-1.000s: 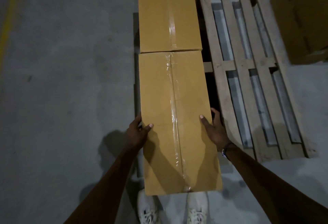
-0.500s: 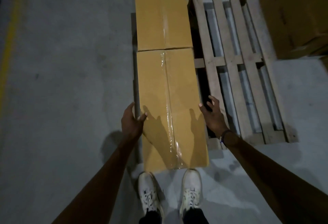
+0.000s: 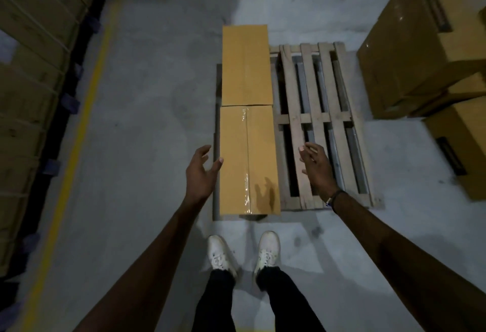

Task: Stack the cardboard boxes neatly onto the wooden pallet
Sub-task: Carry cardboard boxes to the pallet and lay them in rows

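near box: a long tan cardboard box with a clear tape seam (image 3: 248,159) lies flat on the left strip of the pallet, its near end at the pallet's near edge.
far box: a second tan cardboard box of the same shape (image 3: 246,64) lies end to end with the first, touching it, its far end past the pallet's far edge.
pallet: a weathered slatted wooden pallet (image 3: 319,121) sits on the grey concrete floor (image 3: 147,110); its right part shows bare slats.
left hand: the left hand (image 3: 201,174) hovers just beside the near box's left edge, fingers spread and loosely bent, holding nothing; whether the thumb tip touches the box cannot be told.
right hand: the right hand (image 3: 317,168) hangs over the bare slats, apart from the box, fingers relaxed and empty; a dark band circles the wrist.
other boxes: large brown cardboard cartons (image 3: 420,53) stand on the floor right of the pallet.
feet: white sneakers (image 3: 244,251) stand near the pallet's near edge.
floor marks: a yellow painted line (image 3: 79,132) runs along the left, beside stacked strapped cartons (image 3: 34,68).
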